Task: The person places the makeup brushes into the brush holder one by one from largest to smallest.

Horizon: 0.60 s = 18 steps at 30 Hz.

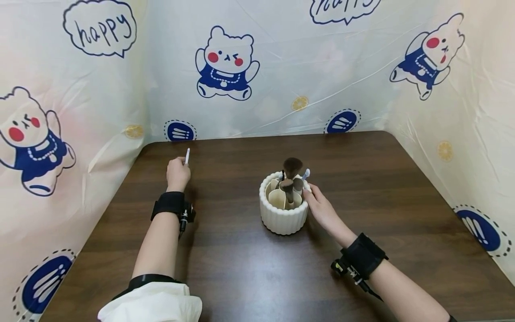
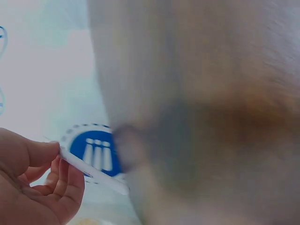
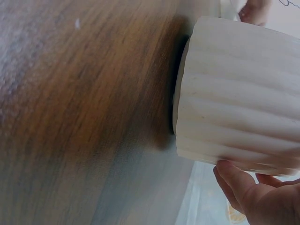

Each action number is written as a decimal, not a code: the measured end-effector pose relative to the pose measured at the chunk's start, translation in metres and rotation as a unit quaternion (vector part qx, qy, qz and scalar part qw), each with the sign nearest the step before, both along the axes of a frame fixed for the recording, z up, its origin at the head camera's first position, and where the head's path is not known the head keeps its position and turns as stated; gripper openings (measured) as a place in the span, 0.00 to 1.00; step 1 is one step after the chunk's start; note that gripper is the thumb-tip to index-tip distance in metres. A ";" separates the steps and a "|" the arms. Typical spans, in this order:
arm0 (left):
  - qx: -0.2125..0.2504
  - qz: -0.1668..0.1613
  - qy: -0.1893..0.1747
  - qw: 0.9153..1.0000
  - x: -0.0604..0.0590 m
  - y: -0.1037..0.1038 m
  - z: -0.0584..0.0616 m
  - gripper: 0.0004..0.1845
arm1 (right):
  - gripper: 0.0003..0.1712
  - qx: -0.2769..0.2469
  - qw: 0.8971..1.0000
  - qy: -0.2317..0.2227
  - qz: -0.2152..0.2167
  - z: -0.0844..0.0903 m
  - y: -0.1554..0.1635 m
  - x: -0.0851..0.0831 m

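Observation:
My left hand (image 1: 178, 173) is over the far left of the table, pinching a slim white pen-like stick (image 2: 96, 173) between thumb and fingers. The stick's free end points away from me, and its exact kind is unclear. A round, cream-white ribbed brush holder (image 1: 283, 218) stands near the middle of the table. Its right side is held by my right hand (image 1: 322, 210), with thumb and fingers against the outer wall. Inside the divided holder are a large fluffy makeup brush (image 1: 293, 166), a smaller brush (image 1: 287, 185) and a pale blue-tipped tool (image 1: 306, 173).
The dark wood table (image 1: 233, 268) reaches back to a pale curtain (image 1: 277, 67) printed with bears and lettering. The curtain also lines both sides. Black straps with small cameras circle both wrists, among them the right wristband (image 1: 364, 256).

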<state>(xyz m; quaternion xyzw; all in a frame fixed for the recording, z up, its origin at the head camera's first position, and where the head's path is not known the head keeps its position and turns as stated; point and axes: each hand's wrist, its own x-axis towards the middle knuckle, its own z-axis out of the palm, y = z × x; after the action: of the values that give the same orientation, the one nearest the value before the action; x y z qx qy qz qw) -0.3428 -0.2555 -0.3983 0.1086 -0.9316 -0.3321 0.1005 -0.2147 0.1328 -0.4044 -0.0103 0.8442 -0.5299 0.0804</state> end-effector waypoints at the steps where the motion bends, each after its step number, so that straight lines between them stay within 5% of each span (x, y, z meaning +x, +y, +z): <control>1: 0.009 -0.001 0.006 1.000 -0.001 0.002 0.004 0.19 | 0.30 0.000 1.000 0.000 -0.001 0.000 0.000 0.000; 9: 0.049 -0.011 0.084 0.995 -0.002 0.025 0.040 0.19 | 0.30 0.001 1.000 0.001 -0.006 -0.001 0.000 -0.002; 18: 0.081 -0.076 0.148 0.983 0.015 0.069 0.080 0.19 | 0.30 0.002 1.000 0.003 -0.006 0.000 0.000 -0.001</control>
<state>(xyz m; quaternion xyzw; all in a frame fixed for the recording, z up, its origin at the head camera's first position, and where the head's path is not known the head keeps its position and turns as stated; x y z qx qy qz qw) -0.3281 -0.1869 -0.3183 -0.0055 -0.8818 -0.4258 0.2028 -0.2159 0.1332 -0.4048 -0.0068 0.8455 -0.5287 0.0748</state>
